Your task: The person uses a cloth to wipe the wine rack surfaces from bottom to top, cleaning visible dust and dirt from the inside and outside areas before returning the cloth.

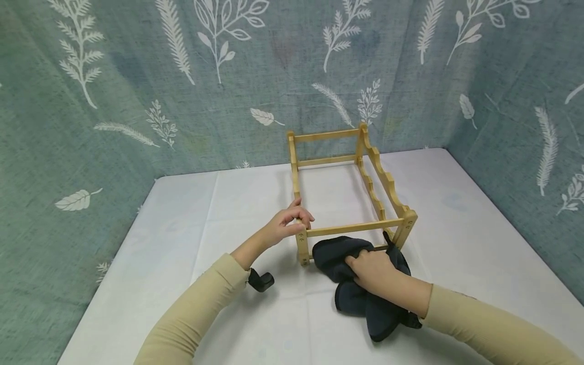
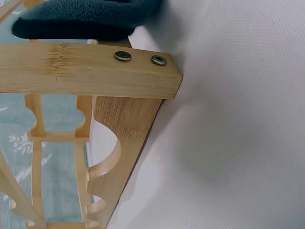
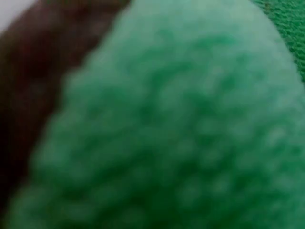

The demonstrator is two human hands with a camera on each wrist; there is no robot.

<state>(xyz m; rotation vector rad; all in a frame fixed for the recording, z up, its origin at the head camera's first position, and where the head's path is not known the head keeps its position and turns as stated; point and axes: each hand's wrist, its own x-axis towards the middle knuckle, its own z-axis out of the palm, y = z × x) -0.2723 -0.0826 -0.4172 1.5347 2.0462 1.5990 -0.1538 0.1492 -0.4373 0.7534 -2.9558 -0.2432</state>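
Note:
A light wooden rack (image 1: 356, 229) with scalloped side rails stands on the table. My left hand (image 1: 288, 222) grips its near left corner, thumb and fingers curled about the top of the post. In the left wrist view, two screws show in a wooden bar (image 2: 86, 69) of the rack. My right hand (image 1: 376, 271) holds a bunched dark navy cloth (image 1: 351, 299) against the rack's near end, and part of the cloth hangs below the hand. The soft cloth (image 2: 81, 19) lies along that end in the left wrist view. Blurred fabric (image 3: 181, 119), greenish here, fills the right wrist view.
White cloth covers the table (image 1: 228, 213). A teal curtain (image 1: 205, 121) with white leaf prints encloses the back and both sides. A small black device (image 1: 261, 280) sits at my left wrist.

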